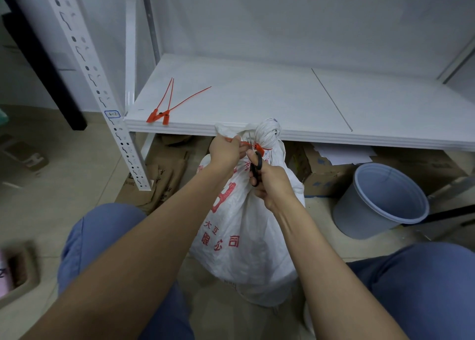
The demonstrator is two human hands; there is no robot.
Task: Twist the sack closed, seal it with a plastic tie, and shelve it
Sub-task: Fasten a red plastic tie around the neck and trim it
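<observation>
1. Our left hand (226, 150) pinches the tail of the red tie (259, 148) cinched round the twisted neck of the sack (246, 226), centre frame.
2. Our right hand (272, 185) grips black scissors (257, 166), blades at the tie.
3. Spare ties (164, 108) lie on the shelf (257, 95), upper left.

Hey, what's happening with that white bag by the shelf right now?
A person is sealing the white sack on the floor. Its neck is twisted and cinched with a red tie. The left hand pulls the tie's tail while the right hand holds scissors at it. Spare ties lie on the shelf.
</observation>
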